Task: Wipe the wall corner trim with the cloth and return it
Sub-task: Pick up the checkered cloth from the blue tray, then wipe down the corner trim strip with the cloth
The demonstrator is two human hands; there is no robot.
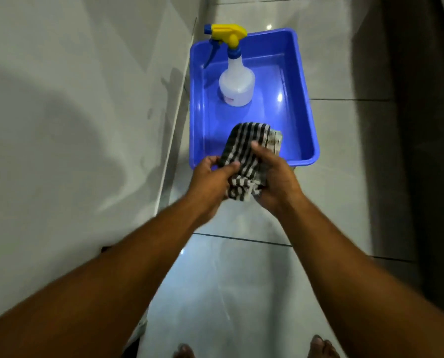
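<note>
A black-and-white striped cloth is bunched between both my hands, just above the near rim of a blue plastic tub. My left hand grips its left side with thumb on top. My right hand holds its right side and lower end. The wall corner trim, a pale strip where the white wall meets the floor, runs along the left of the tub.
A translucent spray bottle with a yellow and blue trigger stands upright in the far half of the tub. Glossy white floor tiles surround it. The white wall fills the left. My bare toes show at the bottom edge.
</note>
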